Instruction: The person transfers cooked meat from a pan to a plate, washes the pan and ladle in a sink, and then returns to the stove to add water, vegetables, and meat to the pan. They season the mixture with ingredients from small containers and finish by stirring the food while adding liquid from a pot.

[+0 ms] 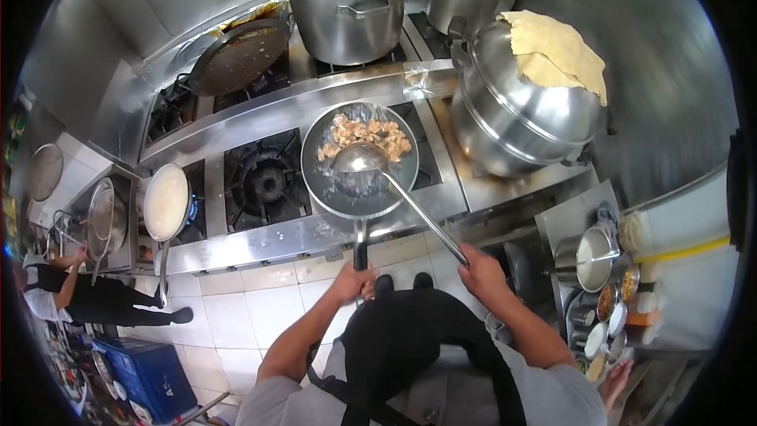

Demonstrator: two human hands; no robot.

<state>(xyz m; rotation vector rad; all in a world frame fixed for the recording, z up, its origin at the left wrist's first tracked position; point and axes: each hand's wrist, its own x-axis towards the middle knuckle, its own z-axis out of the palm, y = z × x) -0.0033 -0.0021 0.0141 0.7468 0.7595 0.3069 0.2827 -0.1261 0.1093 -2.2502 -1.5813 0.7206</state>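
head view, looking steeply down. my left hand (353,284) is closed round the dark handle (361,251) of the frying pan (347,197), a little below the centre of the frame. the handle runs straight up the picture from my fist to the pan's near rim, so the pan sits directly beyond that hand, on the front row of the stove (260,241).

my right hand (482,270) is clenched on the end of the ladle (359,158), to the right of the left hand and about as low in the frame. the ladle's long shaft (426,217) slants up and to the left from that grip and crosses the pan's rim at its lower right. its bowl sits inside the pan near the middle.

the chicken pieces (371,136) lie bunched in the far half of the pan, just beyond the ladle bowl. whether they touch its far edge i cannot tell. from the right grip the meat lies along the shaft's own line, up and left; from the left grip it lies straight ahead. the near half of the pan is bare and shiny.

left of the pan is an open burner (264,181), then a smaller pan (165,201) holding something white. a tall stockpot (347,8) stands at top centre, and a domed steamer (512,118) with flatbread (556,51) draped over it at upper right. another person (87,300) stands at the far left edge.
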